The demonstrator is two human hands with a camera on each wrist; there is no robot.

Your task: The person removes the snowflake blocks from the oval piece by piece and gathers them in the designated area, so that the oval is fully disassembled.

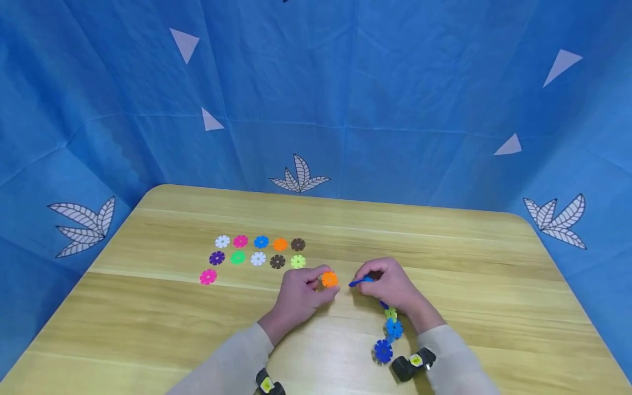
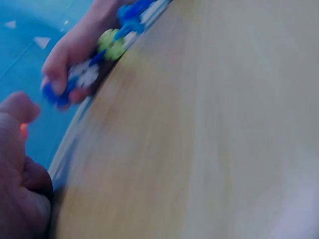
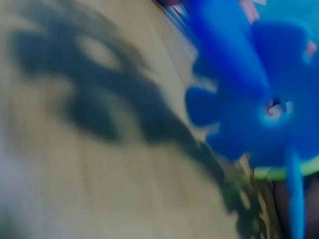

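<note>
My left hand (image 1: 298,296) pinches an orange notched plastic disc (image 1: 329,279) between thumb and fingers, above the table. Just to its right, my right hand (image 1: 391,283) grips the far end of a chain of interlocked discs (image 1: 394,328). A dark blue disc (image 1: 354,283), seen edge-on, juts from the fingertips toward the orange one, with a gap between them. The chain hangs below the right wrist in blues and yellow-green. In the left wrist view a white disc (image 2: 89,72) also shows by the right fingers. Large blurred blue discs (image 3: 239,99) fill the right wrist view's right side.
Loose discs lie in rows on the wooden table (image 1: 469,263), left of centre: among them a white disc (image 1: 223,241), a green disc (image 1: 238,257) and a pink disc (image 1: 208,277). A blue patterned cloth (image 1: 345,99) hangs behind the table.
</note>
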